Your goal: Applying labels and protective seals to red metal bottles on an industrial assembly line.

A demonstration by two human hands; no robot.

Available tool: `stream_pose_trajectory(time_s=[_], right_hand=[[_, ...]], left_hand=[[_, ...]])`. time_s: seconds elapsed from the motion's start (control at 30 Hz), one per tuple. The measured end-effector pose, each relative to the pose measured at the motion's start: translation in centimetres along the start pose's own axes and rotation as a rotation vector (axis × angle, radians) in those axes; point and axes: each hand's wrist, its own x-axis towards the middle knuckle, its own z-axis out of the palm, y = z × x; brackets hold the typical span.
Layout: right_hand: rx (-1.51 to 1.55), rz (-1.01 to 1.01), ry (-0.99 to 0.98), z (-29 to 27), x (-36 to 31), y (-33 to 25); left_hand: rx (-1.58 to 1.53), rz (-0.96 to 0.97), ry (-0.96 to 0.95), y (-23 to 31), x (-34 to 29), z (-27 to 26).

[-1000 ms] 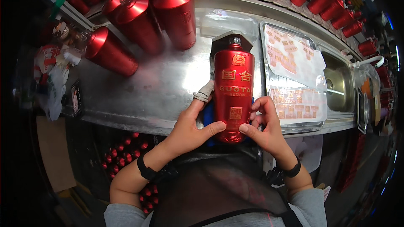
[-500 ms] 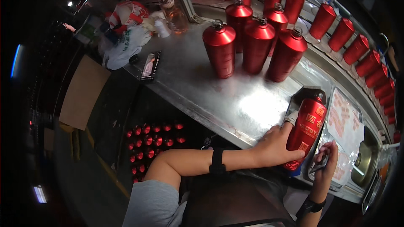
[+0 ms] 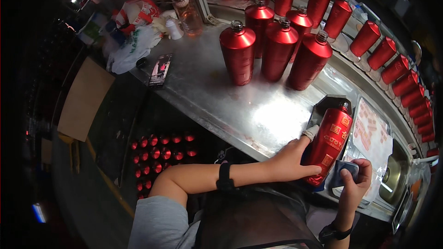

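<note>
A glossy red bottle (image 3: 330, 138) with gold print lies tilted in a dark cradle (image 3: 318, 110) at the bench's right. My left hand (image 3: 291, 160) is closed around the bottle's near left side, with a pale wrap on one finger. Between the thumb and fingers of my right hand (image 3: 356, 182) is a small dark grey-blue square pad (image 3: 346, 170), held close to the bottle's lower right edge. Whether the pad touches the bottle I cannot tell. Beside it lies a tray (image 3: 353, 150) with a white sheet of small pinkish decals (image 3: 369, 127).
Several upright red bottles (image 3: 237, 55) stand on the metal bench (image 3: 203, 92). More bottles (image 3: 366, 38) line the curved conveyor (image 3: 344, 46) behind. A lit phone (image 3: 160, 70), a plastic bag (image 3: 131, 48) and a drink bottle (image 3: 188, 16) sit at left; a round basin (image 3: 392, 177) is at right.
My right hand has turned and moved slightly left, bringing the pad into clear view near the bottle. My left hand keeps its hold. Bottles on the conveyor have shifted; the view has moved slightly.
</note>
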Motion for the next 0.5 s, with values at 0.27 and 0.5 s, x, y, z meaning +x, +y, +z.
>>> stream_pose_trajectory(time_s=[0.27,0.5], right_hand=[[-0.605,-0.490,-0.089,1.7,1.2,-1.1],[-0.599,-0.571,-0.282,2.2,2.4,-3.2]], left_hand=[[-0.107,0.098,-0.029,-1.1,0.2,0.8],[-0.168,0.143,-0.001,-3.0,0.5,0.9]])
